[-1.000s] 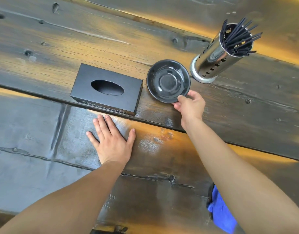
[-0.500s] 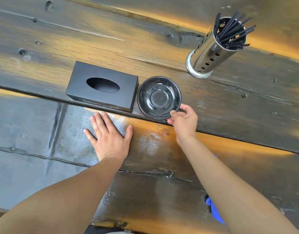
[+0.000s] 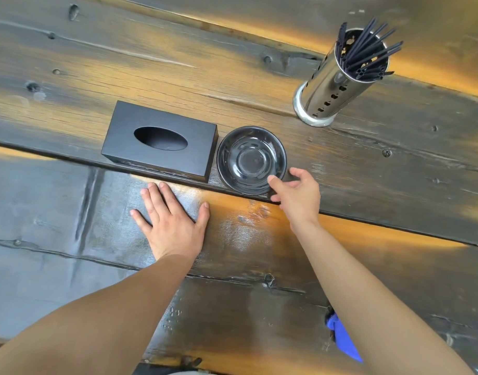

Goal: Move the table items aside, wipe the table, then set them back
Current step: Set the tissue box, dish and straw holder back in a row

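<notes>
The black tissue box [image 3: 162, 142] lay left of centre in the frame, and the black dish [image 3: 251, 159] sat just to its right, their near edges all but touching; whether they actually met could not be told. Both rested on the dark plank table [image 3: 178, 66], along the seam between two boards. The steel holder [image 3: 337, 82] filled with black straws [image 3: 367, 54] stood well apart, in the upper right.

The right hand [image 3: 297, 196] hovered at the lower right rim of the dish, fingers loosely spread and gripping nothing; a fingertip lay at the rim, but contact could not be judged. The left hand [image 3: 170, 220] lay flat on the table just below the tissue box, fingers splayed and pressed to the wood, holding nothing.

The wood below the dish showed a wet sheen, so the wiping looked done and the step in hand seemed to be setting the items back, with box and dish apparently placed. The straw holder was likely what remained. The next move probably called for a reach to the upper right and a firm grasp low on the tall cylinder, since it could tip or spill its straws. A blue cloth [image 3: 343, 342] showed at the lower right edge.
</notes>
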`<state>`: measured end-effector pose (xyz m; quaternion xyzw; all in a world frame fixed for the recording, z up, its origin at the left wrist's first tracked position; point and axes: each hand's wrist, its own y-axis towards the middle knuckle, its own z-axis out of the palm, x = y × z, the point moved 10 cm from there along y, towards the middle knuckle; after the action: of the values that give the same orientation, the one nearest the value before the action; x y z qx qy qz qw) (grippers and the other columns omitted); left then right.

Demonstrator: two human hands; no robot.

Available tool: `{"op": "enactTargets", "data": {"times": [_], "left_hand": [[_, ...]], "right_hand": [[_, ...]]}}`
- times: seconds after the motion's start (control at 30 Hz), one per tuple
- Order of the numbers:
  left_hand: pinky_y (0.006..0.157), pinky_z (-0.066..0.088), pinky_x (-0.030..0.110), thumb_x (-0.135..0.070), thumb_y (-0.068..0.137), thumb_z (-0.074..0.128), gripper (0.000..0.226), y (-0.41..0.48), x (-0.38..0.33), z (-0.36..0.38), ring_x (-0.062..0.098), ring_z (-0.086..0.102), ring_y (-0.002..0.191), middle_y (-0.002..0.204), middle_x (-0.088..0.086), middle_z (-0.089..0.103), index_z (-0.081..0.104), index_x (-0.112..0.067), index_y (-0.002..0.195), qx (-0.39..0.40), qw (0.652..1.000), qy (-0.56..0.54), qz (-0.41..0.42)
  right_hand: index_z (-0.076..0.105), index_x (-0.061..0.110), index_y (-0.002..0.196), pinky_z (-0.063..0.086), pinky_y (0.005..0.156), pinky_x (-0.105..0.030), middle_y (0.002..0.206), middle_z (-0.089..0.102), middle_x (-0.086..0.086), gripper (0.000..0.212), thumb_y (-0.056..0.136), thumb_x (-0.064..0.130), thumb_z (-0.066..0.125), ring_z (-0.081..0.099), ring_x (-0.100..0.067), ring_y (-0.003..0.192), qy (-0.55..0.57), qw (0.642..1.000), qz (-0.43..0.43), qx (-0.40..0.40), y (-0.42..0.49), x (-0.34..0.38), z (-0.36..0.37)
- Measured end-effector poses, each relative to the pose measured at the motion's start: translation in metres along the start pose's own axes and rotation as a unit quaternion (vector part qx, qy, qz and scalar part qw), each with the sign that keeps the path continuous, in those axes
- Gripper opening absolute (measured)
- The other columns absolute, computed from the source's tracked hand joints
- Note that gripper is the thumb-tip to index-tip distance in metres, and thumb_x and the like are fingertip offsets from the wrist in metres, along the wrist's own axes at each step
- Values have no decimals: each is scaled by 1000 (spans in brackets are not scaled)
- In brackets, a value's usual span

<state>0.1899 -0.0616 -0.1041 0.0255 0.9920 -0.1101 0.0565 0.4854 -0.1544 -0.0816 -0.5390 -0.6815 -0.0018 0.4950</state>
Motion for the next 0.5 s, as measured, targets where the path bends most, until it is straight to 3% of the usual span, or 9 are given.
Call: {"op": "enactTargets", "data": {"times": [0.13,0.3,0.4,0.5], "left_hand": [[125,1,63,-73,94,35,100,0,1,0,32,1,159,170,17,10,7,-5,162,-3,1000,1,-2],[124,1,63,-72,94,37,100,0,1,0,32,1,159,170,17,10,8,-5,162,-9,1000,1,-3],[124,1,63,-71,94,39,100,0,0,0,32,2,159,170,17,11,9,-5,162,-14,1000,-1,-3],[124,1,63,-71,94,40,100,0,-1,0,32,2,159,170,18,12,9,-4,162,-16,1000,-1,-2]], "right_hand": [[52,17,143,55,102,-41,113,67,-5,78,80,49,84,67,-17,103,14,995,-62,-79,27,23,-36],[17,21,165,31,126,-44,166,33,-4,122,71,50,90,35,-17,152,85,988,-84,-98,76,61,-64],[5,26,166,22,129,-45,173,21,-4,136,66,48,93,23,-20,158,113,985,-103,-78,100,84,-64],[6,23,165,26,129,-39,161,43,-10,147,54,50,99,40,-17,150,141,977,-147,-70,117,102,-60]]}}
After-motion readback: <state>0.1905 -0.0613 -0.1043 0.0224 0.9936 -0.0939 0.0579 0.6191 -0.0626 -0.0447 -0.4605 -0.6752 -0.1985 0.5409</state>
